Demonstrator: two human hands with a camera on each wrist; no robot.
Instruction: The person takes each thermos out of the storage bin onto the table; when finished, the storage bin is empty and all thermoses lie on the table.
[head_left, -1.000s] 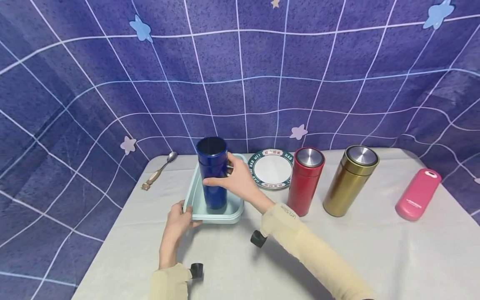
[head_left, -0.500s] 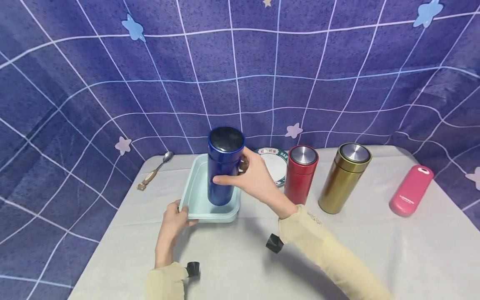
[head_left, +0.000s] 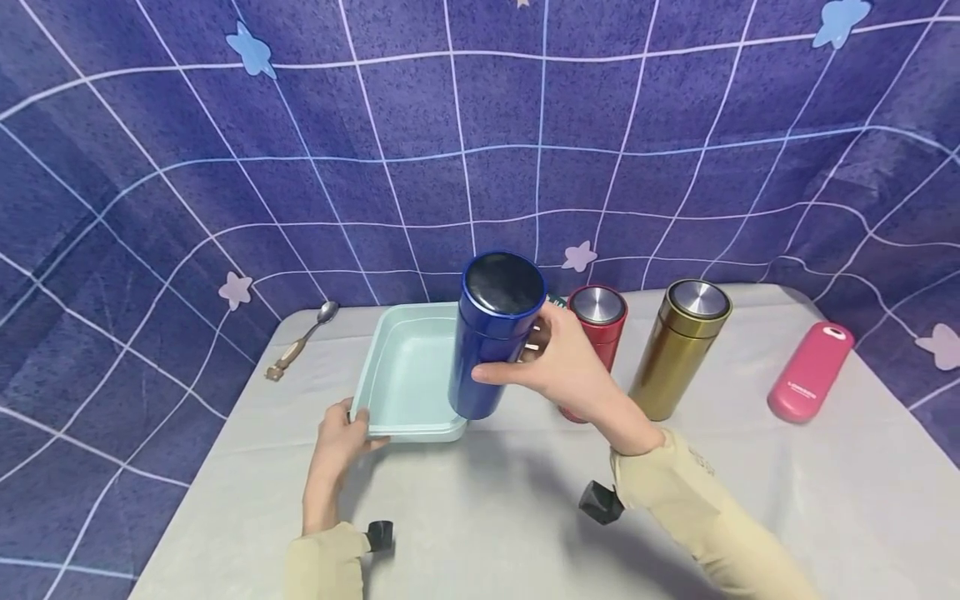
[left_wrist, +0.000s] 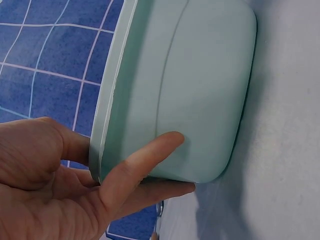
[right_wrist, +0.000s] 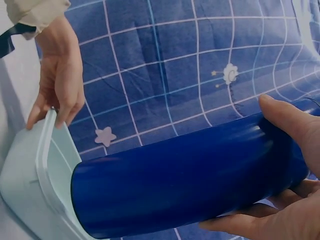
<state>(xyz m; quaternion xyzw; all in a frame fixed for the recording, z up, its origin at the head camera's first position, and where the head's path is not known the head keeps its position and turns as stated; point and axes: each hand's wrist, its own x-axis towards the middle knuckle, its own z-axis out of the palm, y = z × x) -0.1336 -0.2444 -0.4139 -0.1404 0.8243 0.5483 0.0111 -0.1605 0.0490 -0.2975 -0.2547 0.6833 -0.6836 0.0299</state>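
My right hand [head_left: 566,358] grips a blue thermos flask [head_left: 487,342] with a dark lid, thumb on the near side and fingers behind. The flask hangs over the right edge of a pale mint plastic tub [head_left: 408,375]. In the right wrist view the blue flask [right_wrist: 185,180] has its base by the tub's rim [right_wrist: 42,170]. At the tub's near left corner my left hand [head_left: 341,437] pinches the rim, thumb on top. The left wrist view has that hand [left_wrist: 75,185] with fingers against the tub's outer wall [left_wrist: 205,90].
Right of the blue flask stand a red flask [head_left: 600,325], partly hidden by my hand, and a gold flask [head_left: 678,350]. A pink case [head_left: 810,375] lies at the far right. A spoon [head_left: 303,342] lies left of the tub. The plate behind is almost hidden.
My right hand has lifted the blue flask from inside the tub and carried it right and toward me. The left hand keeps its hold on the tub's corner. The view has shifted slightly.
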